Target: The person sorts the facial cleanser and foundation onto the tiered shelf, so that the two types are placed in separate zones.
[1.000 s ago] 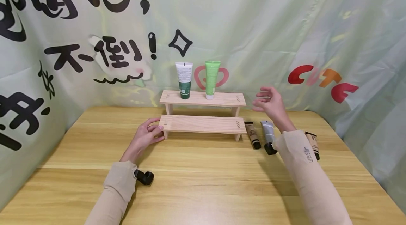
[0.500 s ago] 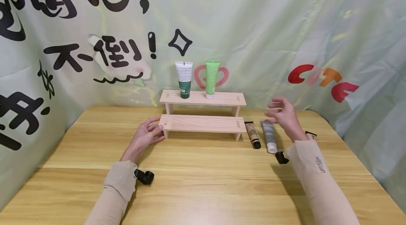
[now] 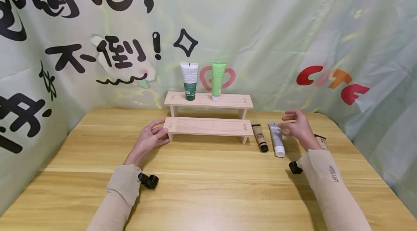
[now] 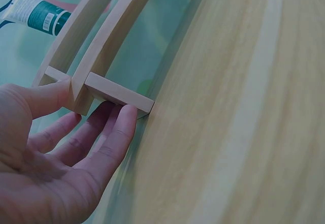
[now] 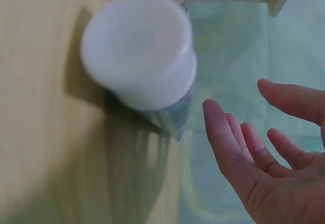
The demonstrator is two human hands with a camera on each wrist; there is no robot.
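Observation:
My left hand (image 3: 150,138) holds the left end of the two-tier wooden stand (image 3: 208,127), thumb on the lower board and fingers by its leg, as the left wrist view (image 4: 76,148) shows. At the right, my right hand (image 3: 298,129) hovers beside a silver-grey tube (image 3: 277,138) with a white cap, lying on the table. Its fingers are loosely bent and hold nothing. In the right wrist view the white cap (image 5: 137,46) looms large, apart from the fingers (image 5: 223,142). A white and dark green tube (image 3: 189,80) and a light green tube (image 3: 218,80) stand upright on the upper board.
A beige tube (image 3: 259,137) with a black cap lies between the stand and the silver-grey tube. Another beige tube (image 3: 320,140) is partly hidden behind the right sleeve. A printed cloth (image 3: 254,24) hangs behind the wooden table (image 3: 208,187).
My right hand has moved right and down from beside the stand's upper board to the silver-grey tube. The left hand and the stand have stayed in place.

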